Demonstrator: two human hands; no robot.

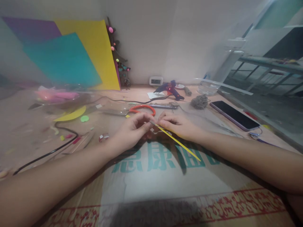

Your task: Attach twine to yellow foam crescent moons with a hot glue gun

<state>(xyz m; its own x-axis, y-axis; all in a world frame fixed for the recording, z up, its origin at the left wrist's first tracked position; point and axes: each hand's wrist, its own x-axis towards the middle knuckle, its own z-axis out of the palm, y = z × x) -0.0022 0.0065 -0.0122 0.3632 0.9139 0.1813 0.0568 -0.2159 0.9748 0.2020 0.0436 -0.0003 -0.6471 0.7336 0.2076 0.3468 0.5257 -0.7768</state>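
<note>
Between the fingertips of both hands is a thin yellow strip point(181, 144), its free end pointing down toward me on the right. A short grey piece shows at its upper end by the fingertips. My left hand point(134, 130) pinches that upper end, thumb on top. My right hand point(175, 124) is closed on the strip just beside it, fingertips nearly touching the left ones. Just beyond the hands lie scissors with orange handles point(153, 110). Below the hands, a printed sheet with green characters point(157, 157) covers the table.
At the back stand a glue gun point(171, 89), a small white digital display point(156, 81) and a clear bowl point(208, 87). A ball of grey yarn point(199, 101) and a phone point(233, 114) lie right. Coloured sheets point(63, 60) lean left; a black cord point(50, 153) and scraps lie below.
</note>
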